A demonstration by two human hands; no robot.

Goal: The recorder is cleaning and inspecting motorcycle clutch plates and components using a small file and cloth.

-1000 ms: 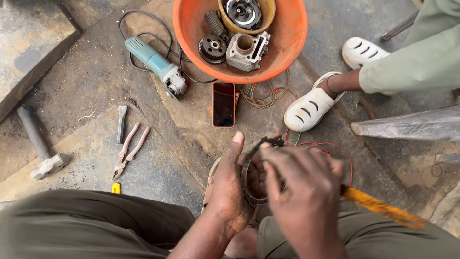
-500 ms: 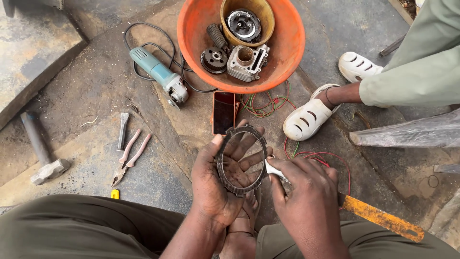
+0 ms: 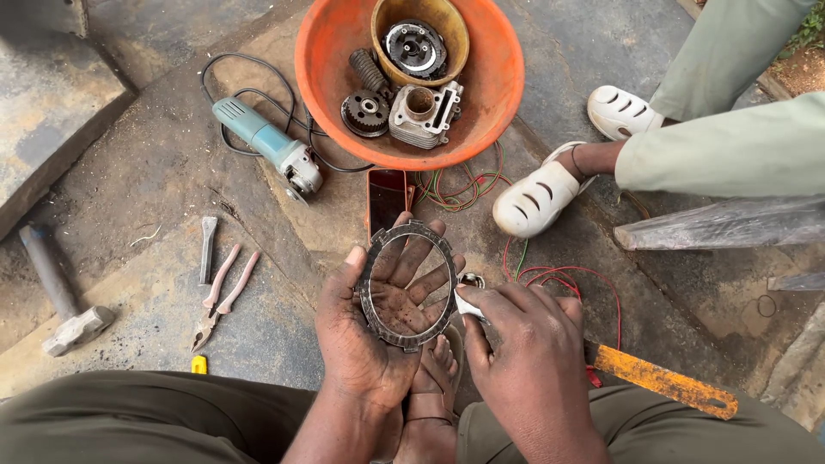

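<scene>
Left hand (image 3: 369, 331): palm up, fingers spread open and flat, a toothed metal ring (image 3: 406, 285) lying across palm and fingers; the thumb rests against the ring's left rim.
Toothed metal ring: thin, dark, greasy, notched round its outer edge; the open middle shows the palm through it; its far rim reaches the fingertips.
Right hand (image 3: 528, 361): back of the hand up, fingers closed around a small light-coloured metal tool (image 3: 468, 301), whose tip meets the ring's right rim.
Small tool: only the short end beyond the fingers shows; I cannot tell what kind it is.
Beyond the left fingertips: a red phone (image 3: 387, 199) lying flat on the concrete floor (image 3: 155, 172), and past it an orange basin (image 3: 498, 77).
In the basin: a finned engine cylinder (image 3: 421, 113), a round gear part (image 3: 365, 113), a dark spring (image 3: 369, 70), and a yellow bowl (image 3: 454, 26) holding a clutch assembly (image 3: 415, 49).
Left of the left thumb: pliers (image 3: 225, 296), a chisel (image 3: 207, 249), a hammer (image 3: 62, 292), and farther off a teal angle grinder (image 3: 268, 148) with its cord.
Right of the right fingers: red wires (image 3: 559, 277) and a yellow-handled tool (image 3: 662, 382) on the floor.
Other person: two feet in white clogs (image 3: 537, 199), well beyond the right hand.
Under the hands: the person's own bare foot (image 3: 434, 382).
</scene>
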